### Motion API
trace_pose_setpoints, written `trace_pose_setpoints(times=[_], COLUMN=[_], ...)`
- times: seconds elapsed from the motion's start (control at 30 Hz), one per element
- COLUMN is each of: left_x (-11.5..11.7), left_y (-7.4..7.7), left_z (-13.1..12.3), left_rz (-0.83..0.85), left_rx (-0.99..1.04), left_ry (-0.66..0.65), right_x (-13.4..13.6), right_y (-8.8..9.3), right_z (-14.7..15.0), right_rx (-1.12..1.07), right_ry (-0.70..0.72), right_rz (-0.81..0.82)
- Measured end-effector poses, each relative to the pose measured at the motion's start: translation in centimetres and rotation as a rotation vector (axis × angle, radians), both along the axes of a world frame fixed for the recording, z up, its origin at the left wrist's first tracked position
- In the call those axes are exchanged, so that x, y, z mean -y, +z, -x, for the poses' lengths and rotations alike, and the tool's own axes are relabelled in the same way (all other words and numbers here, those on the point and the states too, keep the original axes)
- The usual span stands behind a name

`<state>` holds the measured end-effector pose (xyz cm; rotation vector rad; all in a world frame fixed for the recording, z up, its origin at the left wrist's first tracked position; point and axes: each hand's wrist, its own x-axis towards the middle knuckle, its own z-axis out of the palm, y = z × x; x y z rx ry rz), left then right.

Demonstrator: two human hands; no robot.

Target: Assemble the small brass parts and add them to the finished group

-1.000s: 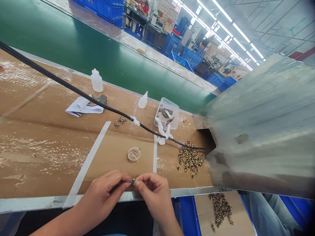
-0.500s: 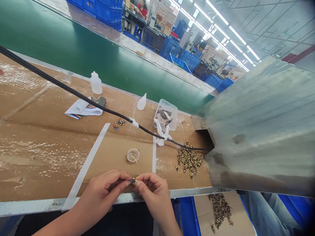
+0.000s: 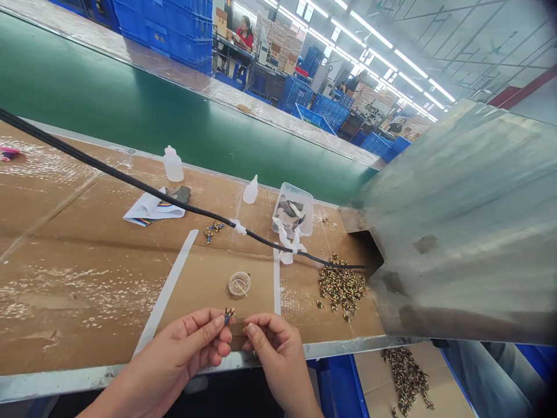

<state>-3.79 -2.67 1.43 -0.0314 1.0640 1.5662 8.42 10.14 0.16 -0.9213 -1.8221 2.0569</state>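
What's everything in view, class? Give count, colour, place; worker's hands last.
bench: one, brown, foreground
belt: one, green, beyond bench
tape strips: two, white, on bench
round tub: one, clear, between tape strips
bottles: two, white, near belt
square tub: one, clear, near belt
cable: one bundle, black, over bench
folded sheet: one, striped white, on bench
parts cluster: several, blue-yellow, bench centre
upper pile: many, yellow-black, bench right
lower pile: many, yellow-black, below bench
metal housing: one, grey, right
crates: several, blue, background
co-workers: at least two, one in red, background
small part: one, mostly blue, in left hand
left hand: one, bare, foreground
right hand: one, bare, foreground
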Motion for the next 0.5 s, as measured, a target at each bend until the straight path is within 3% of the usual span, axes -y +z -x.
trace_pose_setpoints(times=[0.37, 0.5], left_x=[-0.3, 0.4], left_y=[0.5, -1.2], left_z=[-0.1, 1.2], left_rz=[0.019, 0.094], left_rx=[0.007, -0.072], left_ry=[0.027, 0.023], right_x=[-0.2, -0.9], right_y=[-0.1, 0.4], right_z=[0.1, -0.4], right_rx=[0.016, -0.003], right_ry=[0.022, -0.008], right_rz=[-0.013, -0.012])
